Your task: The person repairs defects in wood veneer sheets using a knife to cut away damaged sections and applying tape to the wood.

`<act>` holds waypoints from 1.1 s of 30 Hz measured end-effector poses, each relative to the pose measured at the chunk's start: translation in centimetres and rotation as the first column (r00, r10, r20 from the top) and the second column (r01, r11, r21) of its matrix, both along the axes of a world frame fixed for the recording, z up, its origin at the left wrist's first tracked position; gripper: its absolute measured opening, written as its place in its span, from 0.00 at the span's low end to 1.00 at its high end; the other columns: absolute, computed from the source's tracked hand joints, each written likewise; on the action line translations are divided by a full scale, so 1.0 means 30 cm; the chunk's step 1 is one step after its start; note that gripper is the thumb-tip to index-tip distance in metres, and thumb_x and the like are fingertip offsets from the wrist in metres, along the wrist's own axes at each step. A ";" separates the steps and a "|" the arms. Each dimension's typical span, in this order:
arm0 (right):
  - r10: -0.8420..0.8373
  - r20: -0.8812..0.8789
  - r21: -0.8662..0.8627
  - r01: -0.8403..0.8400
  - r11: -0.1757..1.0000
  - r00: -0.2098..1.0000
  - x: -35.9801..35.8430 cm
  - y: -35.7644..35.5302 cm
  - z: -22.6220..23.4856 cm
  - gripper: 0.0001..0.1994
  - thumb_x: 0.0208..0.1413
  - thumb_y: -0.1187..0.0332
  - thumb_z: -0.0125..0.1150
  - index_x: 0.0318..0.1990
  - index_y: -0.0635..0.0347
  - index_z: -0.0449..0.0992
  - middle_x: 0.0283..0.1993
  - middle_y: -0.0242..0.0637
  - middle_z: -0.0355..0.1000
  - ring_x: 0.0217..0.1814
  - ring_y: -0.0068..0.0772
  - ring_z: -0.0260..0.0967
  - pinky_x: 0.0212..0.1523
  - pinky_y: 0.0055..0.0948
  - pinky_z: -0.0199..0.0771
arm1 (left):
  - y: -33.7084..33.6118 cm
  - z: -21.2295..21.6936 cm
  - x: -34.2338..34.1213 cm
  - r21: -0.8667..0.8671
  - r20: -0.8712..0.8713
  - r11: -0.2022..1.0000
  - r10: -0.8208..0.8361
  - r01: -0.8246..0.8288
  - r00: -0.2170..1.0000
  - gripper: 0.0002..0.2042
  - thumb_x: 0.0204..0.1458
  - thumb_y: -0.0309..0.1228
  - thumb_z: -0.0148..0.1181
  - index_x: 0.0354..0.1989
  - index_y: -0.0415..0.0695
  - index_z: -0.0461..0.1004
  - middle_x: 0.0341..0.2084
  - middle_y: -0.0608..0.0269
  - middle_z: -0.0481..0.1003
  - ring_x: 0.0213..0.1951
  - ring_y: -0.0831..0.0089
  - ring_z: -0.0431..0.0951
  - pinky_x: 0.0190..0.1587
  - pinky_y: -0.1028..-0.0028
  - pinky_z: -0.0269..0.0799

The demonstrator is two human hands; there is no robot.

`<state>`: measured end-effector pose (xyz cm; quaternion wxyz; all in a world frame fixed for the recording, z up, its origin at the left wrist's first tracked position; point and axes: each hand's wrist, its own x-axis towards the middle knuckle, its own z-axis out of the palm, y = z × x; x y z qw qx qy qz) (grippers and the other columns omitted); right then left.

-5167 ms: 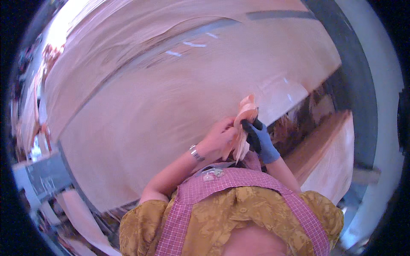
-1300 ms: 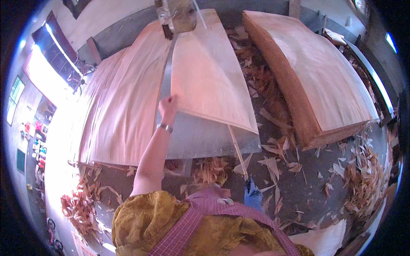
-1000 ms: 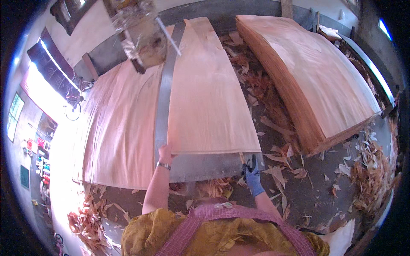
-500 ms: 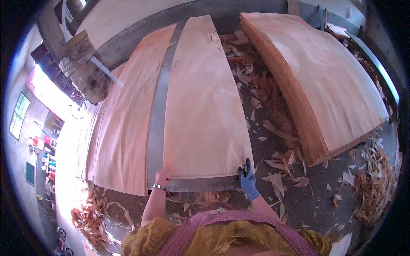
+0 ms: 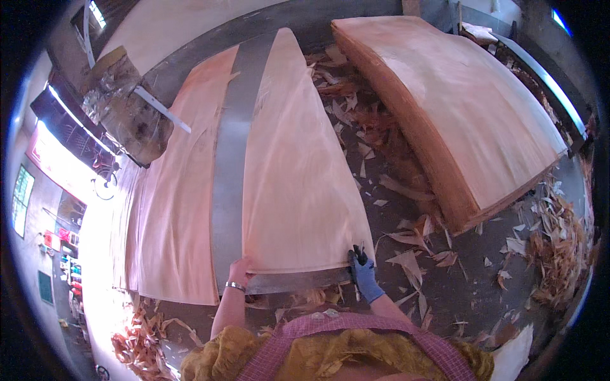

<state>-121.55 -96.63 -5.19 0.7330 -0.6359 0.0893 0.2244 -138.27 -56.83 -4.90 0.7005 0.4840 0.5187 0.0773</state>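
Note:
A long, pale wood veneer sheet (image 5: 297, 184) stretches away from me over a smooth grey tabletop (image 5: 230, 152). My bare left hand (image 5: 240, 272), with a metal band at its wrist, pinches the sheet's near left corner. At the near right corner, my right hand (image 5: 363, 272) grips the edge; it wears a blue glove with dark fingers. The sheet tapers toward its far end and ripples slightly near my right hand. Left of the grey strip lie more veneer sheets (image 5: 175, 209), overlapping each other with wrinkled surfaces.
To the right stands a thick stack of veneer (image 5: 457, 114). Torn veneer scraps (image 5: 413, 247) litter the floor between, with heaps (image 5: 556, 254) at far right and shavings (image 5: 140, 343) at lower left. A plastic-wrapped object (image 5: 127, 105) with a pale bar juts in at upper left.
The held sheet's far end has narrowed and its right edge slants more. The grey strip left of it has widened. My view has shifted a little; both hands stay at the near corners.

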 end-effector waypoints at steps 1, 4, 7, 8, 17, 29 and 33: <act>-0.013 0.024 -0.004 0.013 1.000 1.000 0.005 -0.021 -0.017 0.15 0.61 0.59 0.61 0.53 0.50 0.77 0.23 0.19 0.65 0.16 0.14 0.56 0.16 0.19 0.58 | -0.017 0.003 0.015 0.006 -0.002 1.000 -0.017 0.017 1.000 0.12 0.56 0.35 0.59 0.42 0.40 0.72 0.38 0.56 0.76 0.35 0.62 0.79 0.32 0.60 0.80; -0.021 -0.040 0.078 0.024 0.997 0.999 -0.012 -0.115 0.145 0.08 0.60 0.59 0.62 0.36 0.51 0.78 0.18 0.22 0.64 0.12 0.16 0.55 0.12 0.21 0.54 | -0.112 0.018 0.019 -0.055 0.050 0.998 -0.028 0.031 0.998 0.13 0.56 0.36 0.59 0.44 0.40 0.71 0.39 0.56 0.77 0.36 0.61 0.79 0.33 0.59 0.80; -0.074 -0.019 0.072 0.075 0.995 0.997 0.054 -0.292 0.123 0.10 0.60 0.56 0.61 0.34 0.51 0.76 0.18 0.23 0.64 0.12 0.17 0.57 0.12 0.21 0.55 | -0.310 0.083 0.132 -0.020 0.008 0.988 -0.156 0.156 0.988 0.13 0.57 0.37 0.58 0.44 0.41 0.72 0.39 0.58 0.77 0.37 0.62 0.79 0.33 0.60 0.80; -0.046 -0.058 0.082 0.050 0.995 0.997 0.064 -0.353 0.219 0.11 0.60 0.56 0.61 0.34 0.51 0.76 0.18 0.23 0.65 0.13 0.17 0.58 0.12 0.21 0.55 | -0.372 0.101 0.134 -0.022 -0.011 0.989 -0.144 0.143 0.990 0.13 0.57 0.37 0.58 0.44 0.41 0.72 0.38 0.59 0.77 0.37 0.63 0.79 0.33 0.60 0.80; -0.005 -0.088 0.075 0.012 0.997 0.996 0.557 -1.226 0.514 0.12 0.61 0.55 0.59 0.30 0.47 0.70 0.18 0.22 0.62 0.14 0.17 0.57 0.13 0.21 0.53 | -1.216 0.096 0.666 -0.161 0.162 0.958 -0.212 0.238 0.964 0.11 0.61 0.36 0.54 0.44 0.43 0.75 0.36 0.65 0.77 0.37 0.68 0.79 0.35 0.64 0.79; -0.053 0.020 0.024 0.053 0.998 0.998 1.542 -2.228 0.835 0.15 0.59 0.50 0.61 0.28 0.43 0.65 0.14 0.18 0.51 0.09 0.15 0.46 0.10 0.21 0.44 | -2.236 0.407 1.784 -0.071 0.423 0.914 -0.335 0.400 0.842 0.13 0.60 0.39 0.55 0.46 0.44 0.75 0.38 0.69 0.74 0.43 0.73 0.74 0.43 0.61 0.78; -0.010 0.076 -0.010 0.011 1.000 0.997 1.965 -2.563 0.901 0.14 0.59 0.49 0.61 0.31 0.41 0.65 0.14 0.19 0.51 0.08 0.15 0.45 0.09 0.20 0.44 | -2.537 0.456 2.211 -0.017 0.533 0.931 -0.300 0.365 0.791 0.15 0.60 0.40 0.56 0.48 0.43 0.74 0.42 0.68 0.75 0.44 0.73 0.75 0.40 0.62 0.79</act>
